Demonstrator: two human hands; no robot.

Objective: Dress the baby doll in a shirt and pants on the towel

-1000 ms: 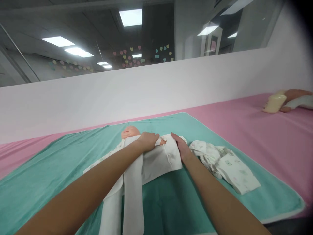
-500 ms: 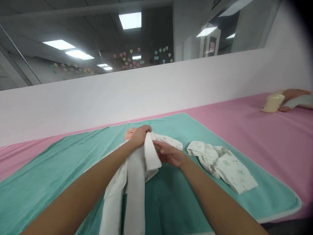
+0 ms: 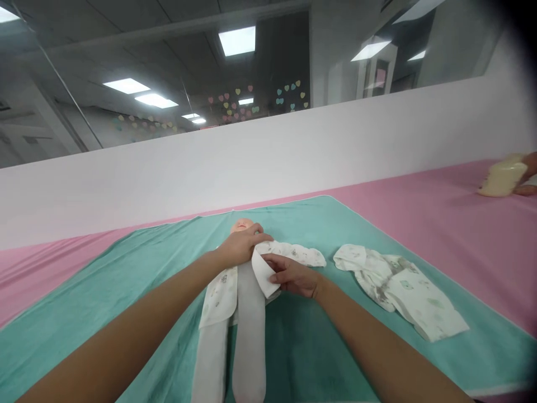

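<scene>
A baby doll [image 3: 243, 226] lies on its back on a green mat [image 3: 126, 268], dressed in a white garment [image 3: 235, 313] with long legs stretching toward me. My left hand [image 3: 241, 244] rests on the doll's chest, fingers curled over the top edge of the garment. My right hand [image 3: 291, 274] pinches a folded flap of the same garment beside the doll's body. The doll's right sleeve [image 3: 300, 254] lies out to the side.
A second patterned baby garment [image 3: 398, 288] lies crumpled on the mat to the right. The mat sits on a pink sheet [image 3: 440, 207]. At the far right another person's hand holds a cream bottle [image 3: 501, 179]. A white wall runs behind.
The flap of the white garment has been folded across the doll's body. My right hand moved left with it; my left hand shifted up to the chest. The view shifted slightly left.
</scene>
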